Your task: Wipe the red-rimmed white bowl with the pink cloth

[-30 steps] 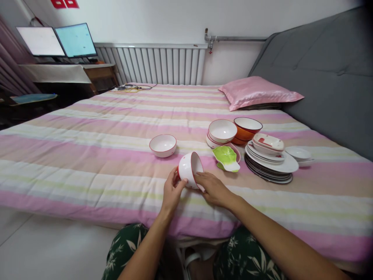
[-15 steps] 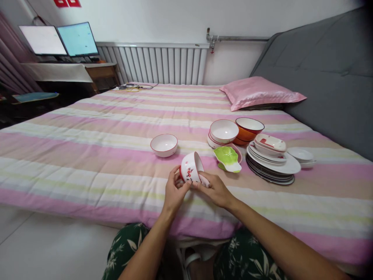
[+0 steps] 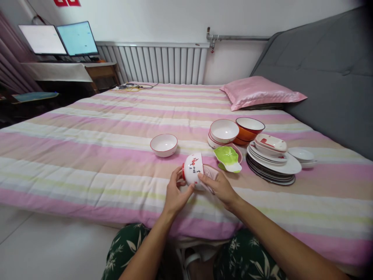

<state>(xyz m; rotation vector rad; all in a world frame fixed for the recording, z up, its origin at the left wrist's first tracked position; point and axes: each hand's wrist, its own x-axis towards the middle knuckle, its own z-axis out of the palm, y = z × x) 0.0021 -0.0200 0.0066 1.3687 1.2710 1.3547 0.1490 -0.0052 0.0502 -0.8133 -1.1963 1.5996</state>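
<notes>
A white bowl [image 3: 193,168] with red blossoms and dark lettering is tilted on its side, its opening facing right. My left hand [image 3: 177,191] grips it around the red foot and lower wall. With my right hand [image 3: 218,187] I hold a pale pink cloth [image 3: 210,173] against the bowl's rim; the thumb lies on the outside wall. The bowl's inside is hidden. Beyond my hands, a red-rimmed white bowl [image 3: 164,145] stands upright on the bed. To the right is a green leaf-shaped dish [image 3: 227,156] partly over a pinkish dish.
Stacked white bowls [image 3: 224,131] and orange bowls [image 3: 246,134] stand at right. Beside them is a pile of plates [image 3: 291,165] topped by rectangular dishes [image 3: 271,143], with small white dishes [image 3: 301,155] farther right. A pink pillow [image 3: 262,92] and cables [image 3: 136,86] lie farther back on the striped bed [image 3: 96,155].
The bowl has turned in my hands, so its outer wall and lettering face me more. My right hand has shifted slightly right, and more of the cloth shows at the rim.
</notes>
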